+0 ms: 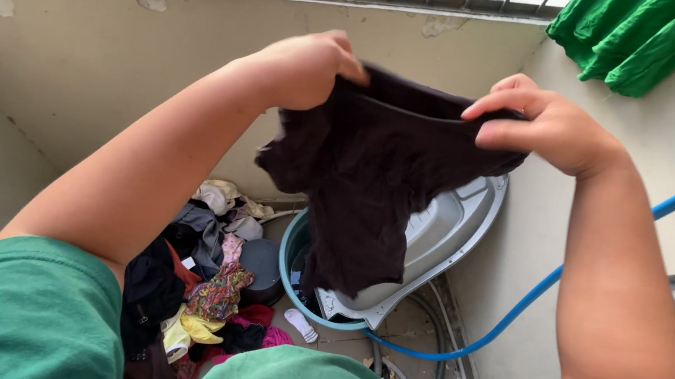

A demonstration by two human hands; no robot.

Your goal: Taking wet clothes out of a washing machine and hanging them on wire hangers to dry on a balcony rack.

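Dark garment [374, 177] held up by its top edge, left hand [306, 66] and right hand [544, 126] fingers pinched shut on it; keeping both grips level and apart seems best.

Soft matt dark cloth garment [366, 176], smooth grey plastic lid [446, 231], rough flaking plaster wall [110, 52].

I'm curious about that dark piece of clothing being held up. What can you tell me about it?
The dark garment is a soft, limp cloth, nearly black with a purplish-brown tint, and looks creased. It hangs in the air, gripped along its top edge by the left hand and the right hand, which spread it between them. Its lower part droops in front of a round tub. What kind of garment it is cannot be told.
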